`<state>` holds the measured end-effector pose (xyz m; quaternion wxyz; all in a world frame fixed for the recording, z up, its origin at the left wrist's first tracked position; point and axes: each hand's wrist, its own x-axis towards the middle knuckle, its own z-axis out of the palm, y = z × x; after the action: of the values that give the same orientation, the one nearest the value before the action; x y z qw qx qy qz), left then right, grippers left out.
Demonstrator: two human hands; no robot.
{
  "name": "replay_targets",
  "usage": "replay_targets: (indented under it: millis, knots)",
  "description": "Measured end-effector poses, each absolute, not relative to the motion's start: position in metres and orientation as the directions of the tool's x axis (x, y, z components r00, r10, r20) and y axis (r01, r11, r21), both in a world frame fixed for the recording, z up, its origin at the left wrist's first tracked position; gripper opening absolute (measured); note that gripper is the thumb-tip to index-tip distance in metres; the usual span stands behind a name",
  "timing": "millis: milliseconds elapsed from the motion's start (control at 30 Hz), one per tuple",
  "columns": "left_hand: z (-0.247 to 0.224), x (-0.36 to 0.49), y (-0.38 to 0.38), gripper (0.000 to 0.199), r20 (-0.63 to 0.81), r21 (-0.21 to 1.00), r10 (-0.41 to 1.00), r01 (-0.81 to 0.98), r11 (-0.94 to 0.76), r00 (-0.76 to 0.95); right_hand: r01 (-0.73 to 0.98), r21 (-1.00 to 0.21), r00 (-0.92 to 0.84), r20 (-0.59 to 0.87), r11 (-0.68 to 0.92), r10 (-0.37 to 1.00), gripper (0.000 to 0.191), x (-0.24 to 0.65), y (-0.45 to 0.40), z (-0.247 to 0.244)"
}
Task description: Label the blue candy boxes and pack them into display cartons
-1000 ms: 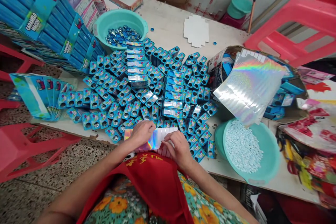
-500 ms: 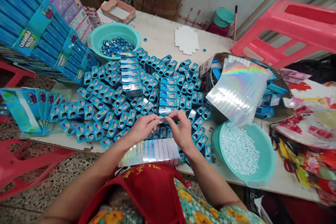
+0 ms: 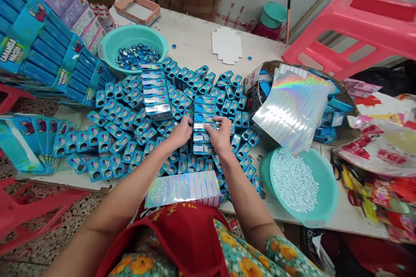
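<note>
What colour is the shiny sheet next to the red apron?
The shiny sheet is silvery-white with rainbow glints, best seen in the head view.

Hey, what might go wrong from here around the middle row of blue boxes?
The left hand and right hand are in close at the middle row, so a bump might topple boxes. The shiny sheet against the apron could slip off. The silver sheets seem to overhang the basin, so they might slide in.

Fairly bright, even light; glare on stacked silvery sheets (image 3: pixel 290 110) (rainbow band near top); picture edges stretched
</note>
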<state>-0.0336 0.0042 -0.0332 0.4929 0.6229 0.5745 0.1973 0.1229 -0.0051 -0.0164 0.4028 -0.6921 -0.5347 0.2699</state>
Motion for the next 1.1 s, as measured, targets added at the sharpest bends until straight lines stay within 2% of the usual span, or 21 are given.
replay_targets:
  millis: [67, 167, 233, 300, 367, 433, 467, 567, 667, 767, 967, 1100]
  knots:
    - [-0.040, -0.031, 0.000, 0.022, -0.317, 0.777, 0.928, 0.615, 0.134, 0.197, 0.492, -0.856, 0.318, 0.008, -0.158, 0.948, 0.032, 0.126, -0.002, -0.019]
    - [-0.038, -0.039, -0.011, 0.027, -0.268, 0.657, 0.952, 0.751, 0.068, 0.148, 0.457, -0.880, 0.308, 0.018, -0.131, 0.951, 0.027, 0.133, -0.003, -0.015]
    - [-0.032, -0.051, -0.027, 0.028, -0.276, 0.595, 0.947, 0.803, 0.036, 0.162, 0.424, -0.902, 0.344, 0.075, -0.084, 0.936, 0.026, 0.136, -0.015, -0.006]
    - [-0.027, -0.064, -0.050, 0.031, -0.335, 0.572, 0.909, 0.820, -0.014, 0.249, 0.450, -0.893, 0.362, 0.186, 0.003, 0.913, 0.024, 0.138, -0.038, 0.006]
    - [-0.026, -0.073, -0.079, 0.037, -0.430, 0.559, 0.824, 0.825, -0.079, 0.370, 0.507, -0.853, 0.247, 0.281, 0.124, 0.927, 0.014, 0.136, -0.070, 0.016]
    - [-0.029, -0.076, -0.104, 0.035, -0.498, 0.535, 0.750, 0.835, -0.128, 0.434, 0.503, -0.829, -0.008, 0.277, 0.243, 0.961, 0.004, 0.130, -0.103, 0.018]
    - [-0.030, -0.076, -0.113, 0.033, -0.509, 0.529, 0.740, 0.838, -0.134, 0.439, 0.488, -0.828, -0.132, 0.244, 0.277, 0.961, 0.005, 0.127, -0.118, 0.014]
    - [-0.027, -0.075, -0.125, 0.018, -0.521, 0.588, 0.741, 0.808, -0.049, 0.424, 0.518, -0.809, -0.334, 0.108, 0.279, 0.936, 0.014, 0.119, -0.150, -0.005]
    - [-0.017, -0.074, -0.121, 0.019, -0.550, 0.654, 0.738, 0.751, 0.091, 0.390, 0.625, -0.725, -0.371, 0.049, 0.288, 0.927, 0.026, 0.115, -0.161, -0.026]
    - [-0.010, -0.074, -0.118, 0.022, -0.535, 0.648, 0.776, 0.752, 0.123, 0.334, 0.693, -0.627, -0.425, 0.043, 0.356, 0.904, 0.032, 0.113, -0.162, -0.035]
    - [-0.014, -0.069, -0.122, 0.022, -0.524, 0.634, 0.804, 0.759, 0.147, 0.282, 0.722, -0.522, -0.500, 0.060, 0.454, 0.864, 0.027, 0.116, -0.164, -0.034]
    - [-0.019, -0.068, -0.122, 0.021, -0.509, 0.628, 0.822, 0.764, 0.152, 0.255, 0.670, -0.533, -0.559, 0.095, 0.517, 0.823, 0.017, 0.117, -0.165, -0.033]
